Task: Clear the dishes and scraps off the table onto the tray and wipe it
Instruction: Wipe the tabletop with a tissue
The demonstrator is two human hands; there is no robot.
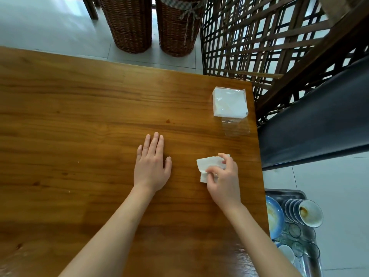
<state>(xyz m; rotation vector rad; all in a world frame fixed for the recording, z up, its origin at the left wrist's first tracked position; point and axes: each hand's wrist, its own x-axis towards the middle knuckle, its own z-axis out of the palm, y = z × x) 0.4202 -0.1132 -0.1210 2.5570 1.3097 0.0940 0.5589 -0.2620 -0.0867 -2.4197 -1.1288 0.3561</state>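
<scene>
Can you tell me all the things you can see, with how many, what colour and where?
table: one, brown wood, fills the middle
napkin pack: one, white in clear wrap, table's far right corner
stain: one, dark brown, on table beyond left hand
tissue: one, white, in right hand
tray: one, silver, beside table at lower right
dishes: several, blue and white, on tray
baskets: two, brown wicker, on floor beyond table
left hand: flat on table
right hand: holds tissue
</scene>
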